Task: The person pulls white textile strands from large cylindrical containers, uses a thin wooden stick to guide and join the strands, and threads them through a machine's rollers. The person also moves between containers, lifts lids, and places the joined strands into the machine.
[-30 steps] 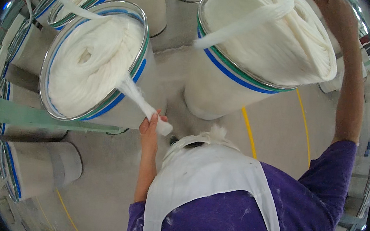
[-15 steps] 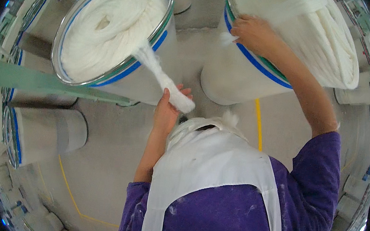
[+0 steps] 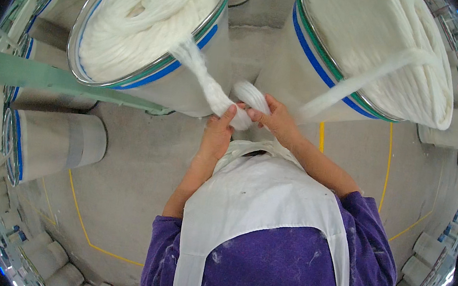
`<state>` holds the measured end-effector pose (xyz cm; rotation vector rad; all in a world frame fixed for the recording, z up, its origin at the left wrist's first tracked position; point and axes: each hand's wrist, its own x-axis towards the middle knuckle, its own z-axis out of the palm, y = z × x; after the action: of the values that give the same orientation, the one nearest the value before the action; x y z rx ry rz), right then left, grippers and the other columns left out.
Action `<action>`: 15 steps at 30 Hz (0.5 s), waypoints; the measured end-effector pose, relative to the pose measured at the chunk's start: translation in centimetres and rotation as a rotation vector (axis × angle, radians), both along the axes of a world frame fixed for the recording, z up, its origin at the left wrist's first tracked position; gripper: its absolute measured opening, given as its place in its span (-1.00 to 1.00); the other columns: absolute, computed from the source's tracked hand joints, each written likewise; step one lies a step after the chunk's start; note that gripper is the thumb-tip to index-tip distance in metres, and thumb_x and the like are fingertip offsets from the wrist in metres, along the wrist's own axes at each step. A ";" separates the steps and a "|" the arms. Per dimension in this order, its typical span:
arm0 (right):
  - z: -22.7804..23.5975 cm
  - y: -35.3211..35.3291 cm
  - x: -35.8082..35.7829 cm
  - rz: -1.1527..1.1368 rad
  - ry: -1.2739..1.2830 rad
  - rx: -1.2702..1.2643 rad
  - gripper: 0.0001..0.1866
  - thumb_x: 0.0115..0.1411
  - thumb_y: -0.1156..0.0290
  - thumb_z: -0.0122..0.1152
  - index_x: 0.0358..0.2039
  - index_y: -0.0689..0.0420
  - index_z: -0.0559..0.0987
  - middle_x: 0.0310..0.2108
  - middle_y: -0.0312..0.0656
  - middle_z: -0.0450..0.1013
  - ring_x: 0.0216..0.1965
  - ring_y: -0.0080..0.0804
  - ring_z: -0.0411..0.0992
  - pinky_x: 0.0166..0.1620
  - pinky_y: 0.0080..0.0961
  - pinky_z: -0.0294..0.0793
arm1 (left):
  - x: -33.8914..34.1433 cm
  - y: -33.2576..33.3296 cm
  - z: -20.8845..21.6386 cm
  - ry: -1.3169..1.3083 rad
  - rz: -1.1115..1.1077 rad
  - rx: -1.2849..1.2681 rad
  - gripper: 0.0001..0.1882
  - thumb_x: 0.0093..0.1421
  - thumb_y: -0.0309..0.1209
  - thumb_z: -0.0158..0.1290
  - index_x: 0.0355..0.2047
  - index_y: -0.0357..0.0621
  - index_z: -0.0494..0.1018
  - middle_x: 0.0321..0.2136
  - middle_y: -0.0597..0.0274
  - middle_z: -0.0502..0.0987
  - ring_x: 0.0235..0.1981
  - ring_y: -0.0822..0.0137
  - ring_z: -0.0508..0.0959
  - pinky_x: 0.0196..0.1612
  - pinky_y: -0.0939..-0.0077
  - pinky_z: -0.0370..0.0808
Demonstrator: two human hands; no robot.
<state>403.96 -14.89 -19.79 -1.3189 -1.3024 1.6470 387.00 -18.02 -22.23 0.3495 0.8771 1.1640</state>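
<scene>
In front of my apron, my two hands meet. My left hand [image 3: 218, 135] pinches the end of a thick white fibre sliver [image 3: 204, 82], which hangs over the rim of the left can [image 3: 181, 94]. My right hand [image 3: 277, 120] grips a second white sliver [image 3: 352, 88]; its loose end bends up beside my fingers. That sliver runs down from the coiled fibre [image 3: 362, 40] heaped over the right can [image 3: 281, 73], passing behind my right hand. The two ends lie close together at my fingertips; whether they touch is unclear.
Coiled white fibre [image 3: 103, 40] fills the left can. A green metal bar [image 3: 73, 83] crosses below it at left. Another can [image 3: 51, 138] appears tipped at the left side. Yellow lines [image 3: 321, 139] mark the grey floor, and more cans [image 3: 430, 248] stand at far right.
My right hand has come down from the right can's rim to beside my left hand, bringing a sliver with it. My left hand keeps its sliver and has moved slightly right.
</scene>
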 end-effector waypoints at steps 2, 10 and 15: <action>0.2 -0.2 0.1 0.001 -0.002 0.091 -0.56 0.03 0.22 0.36 -0.14 0.17 0.47 -0.33 -0.28 0.47 -0.31 -0.57 0.39 -0.22 -0.58 0.38 | 0.3 0.2 0.3 0.001 -0.005 0.022 -0.68 0.22 -0.39 0.06 -0.05 -0.29 0.42 -0.10 0.17 0.49 -0.05 0.31 0.46 0.06 0.42 0.35; 1.2 0.4 0.6 -0.171 -0.071 0.130 -0.56 -0.04 0.39 0.38 -0.14 0.21 0.46 -0.31 -0.22 0.48 -0.28 -0.52 0.40 -0.16 -0.51 0.38 | 0.3 0.1 1.5 -0.058 -0.043 0.001 -0.61 0.17 -0.52 0.06 0.02 -0.29 0.34 -0.06 0.19 0.45 -0.02 0.31 0.44 0.09 0.41 0.35; 2.5 0.2 0.7 -0.155 -0.038 0.255 -0.64 0.04 0.28 0.34 -0.21 0.19 0.49 -0.39 -0.29 0.43 -0.36 -0.57 0.34 -0.26 -0.56 0.34 | 0.6 1.1 1.3 -0.112 0.021 -0.097 -0.62 0.13 -0.57 0.04 -0.01 -0.30 0.35 -0.08 0.14 0.46 -0.01 0.30 0.43 0.08 0.40 0.35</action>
<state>404.64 -14.69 -17.29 -1.2665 -1.3465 1.3092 387.55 -16.88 -20.92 0.1945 0.8376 1.1451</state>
